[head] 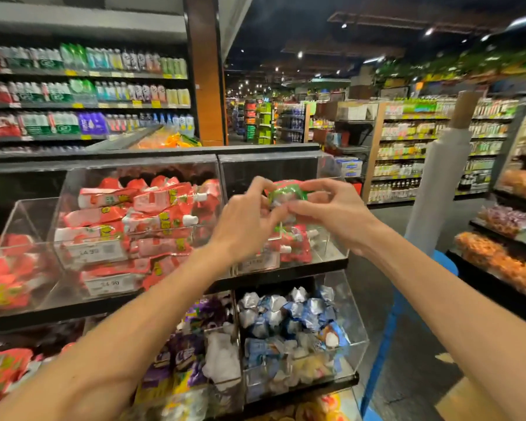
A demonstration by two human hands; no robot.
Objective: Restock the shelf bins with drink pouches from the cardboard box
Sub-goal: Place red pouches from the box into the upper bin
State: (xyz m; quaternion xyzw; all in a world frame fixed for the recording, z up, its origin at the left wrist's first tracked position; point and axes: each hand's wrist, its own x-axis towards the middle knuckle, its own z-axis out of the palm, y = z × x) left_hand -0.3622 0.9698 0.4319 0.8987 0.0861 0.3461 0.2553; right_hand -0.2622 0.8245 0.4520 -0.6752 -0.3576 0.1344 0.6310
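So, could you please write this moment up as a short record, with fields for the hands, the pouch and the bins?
setting: shop aisle, clear shelf bins in two tiers
left hand: pinches the green-and-red pouch
right hand: pinches the same pouch from the other side
pouch position: held over the upper right bin, not yet released
upper right bin contents: a few red pouches low inside
upper middle bin: piled high with red pouches
lower right bin: blue and silver pouches
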